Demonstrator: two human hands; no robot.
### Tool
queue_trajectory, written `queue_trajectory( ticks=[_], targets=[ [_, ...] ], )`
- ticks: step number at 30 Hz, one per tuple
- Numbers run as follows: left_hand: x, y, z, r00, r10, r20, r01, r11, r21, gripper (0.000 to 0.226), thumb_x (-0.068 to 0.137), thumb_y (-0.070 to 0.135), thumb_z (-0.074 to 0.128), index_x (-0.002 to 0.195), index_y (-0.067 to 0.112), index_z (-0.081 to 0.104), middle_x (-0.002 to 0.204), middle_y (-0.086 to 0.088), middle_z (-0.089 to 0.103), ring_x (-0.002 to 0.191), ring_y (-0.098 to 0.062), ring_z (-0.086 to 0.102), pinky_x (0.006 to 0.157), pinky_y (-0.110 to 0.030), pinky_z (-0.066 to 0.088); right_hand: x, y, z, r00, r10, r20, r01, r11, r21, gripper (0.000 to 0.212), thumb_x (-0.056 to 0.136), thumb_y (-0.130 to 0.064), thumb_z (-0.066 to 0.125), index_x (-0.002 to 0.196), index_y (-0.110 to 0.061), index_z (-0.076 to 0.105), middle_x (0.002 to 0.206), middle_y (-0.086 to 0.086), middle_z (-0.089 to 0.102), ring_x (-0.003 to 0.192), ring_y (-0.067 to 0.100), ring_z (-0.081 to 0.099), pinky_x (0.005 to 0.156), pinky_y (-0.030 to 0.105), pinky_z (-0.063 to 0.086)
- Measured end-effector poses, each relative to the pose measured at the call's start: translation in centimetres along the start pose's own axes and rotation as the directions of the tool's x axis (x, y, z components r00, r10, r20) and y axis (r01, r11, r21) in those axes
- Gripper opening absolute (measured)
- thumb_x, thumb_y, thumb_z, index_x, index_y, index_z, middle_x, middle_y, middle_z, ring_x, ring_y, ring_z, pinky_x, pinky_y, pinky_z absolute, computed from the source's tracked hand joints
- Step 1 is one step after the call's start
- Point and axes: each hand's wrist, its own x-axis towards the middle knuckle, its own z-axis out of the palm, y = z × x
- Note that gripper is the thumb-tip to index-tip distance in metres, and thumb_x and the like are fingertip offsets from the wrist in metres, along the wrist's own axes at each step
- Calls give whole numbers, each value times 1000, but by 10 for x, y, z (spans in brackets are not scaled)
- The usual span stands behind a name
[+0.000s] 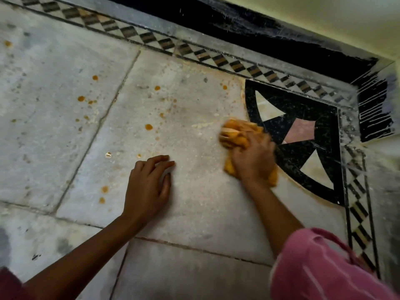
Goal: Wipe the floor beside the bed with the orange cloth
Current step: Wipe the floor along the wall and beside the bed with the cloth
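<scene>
On floor point(201, 204), right hand point(253, 161) grips cloth point(234, 135) (orange).

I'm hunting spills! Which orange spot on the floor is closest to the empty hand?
The tiny orange spot right beside the knuckles of the left hand; every other orange spot lies farther off across the pale marble floor.
</scene>
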Motion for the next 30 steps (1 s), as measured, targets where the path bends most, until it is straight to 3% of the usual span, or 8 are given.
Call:
queue_trajectory(
  ticks=[3, 7, 11, 15, 19, 24, 27, 30],
  targets=[
    [17, 2, 0, 1000, 11, 14, -11, 1000, 21, 42, 84, 28, 38, 115, 12, 62, 121, -7, 59, 98, -31, 52, 80, -38, 39, -53, -20, 6, 948, -314, 49, 310, 948, 67, 44, 71, -34, 47, 110, -24, 65, 127, 19, 53, 106, 38, 53, 81, 45, 50],
    [43, 5, 1, 999, 18, 33, -20, 998, 58, 43, 83, 31, 38, 113, 14, 63, 120, -7, 59, 97, -32, 51, 76, -38, 40, -105, 70, -20, 749, -641, 165, 620, 767, 164, 44, 65, -41, 51, 108, -36, 59, 109, 14, 63, 80, 33, 58, 62, 35, 50],
    [57, 6, 2, 998, 35, 54, -39, 996, 75, 46, 82, 37, 37, 113, 15, 63, 122, -7, 58, 100, -31, 51, 77, -38, 41, -20, 101, -26, 916, -398, 45, 397, 917, 31, 38, 68, -34, 46, 99, -21, 63, 108, 23, 60, 83, 39, 57, 68, 43, 51],
    [56, 0, -2, 993, 76, 91, -84, 993, 86, 53, 82, 41, 34, 119, 13, 60, 126, -10, 56, 105, -33, 52, 82, -41, 44, 67, 19, -7, 996, -90, 19, 90, 996, 0, 46, 85, -37, 52, 129, -26, 52, 138, 16, 38, 119, 37, 37, 99, 46, 35],
    [50, 0, -9, 999, 29, 31, -30, 998, 59, 64, 82, 43, 33, 135, 8, 42, 125, -15, 55, 103, -34, 53, 83, -41, 45, 35, -68, 16, 928, -345, 140, 335, 938, 94, 53, 83, -44, 53, 134, -37, 44, 149, 7, 27, 131, 38, 26, 106, 49, 23],
    [37, 0, -14, 999, 45, 6, -45, 999, 25, 81, 80, 48, 46, 146, 14, 16, 123, -10, 57, 98, -29, 55, 77, -37, 45, -43, 18, -10, 760, -637, 131, 616, 770, 167, 54, 66, -44, 47, 119, -37, 50, 125, 8, 59, 100, 37, 57, 79, 50, 49],
    [19, -1, -15, 996, 90, 31, -91, 994, 63, 76, 82, 45, 41, 146, 14, 16, 121, -6, 58, 97, -22, 53, 76, -32, 45, 1, 60, -19, 874, -466, 142, 458, 885, 84, 48, 68, -44, 41, 108, -27, 61, 123, 13, 58, 96, 39, 55, 77, 47, 47],
    [0, -6, -19, 996, 74, 44, -79, 991, 106, 73, 83, 43, 42, 145, 11, 21, 119, -5, 59, 95, -20, 51, 74, -31, 47, 63, 18, -10, 953, -278, 125, 282, 959, -21, 48, 82, -43, 46, 126, -26, 54, 143, 11, 37, 117, 38, 38, 97, 48, 36]
  ],
)
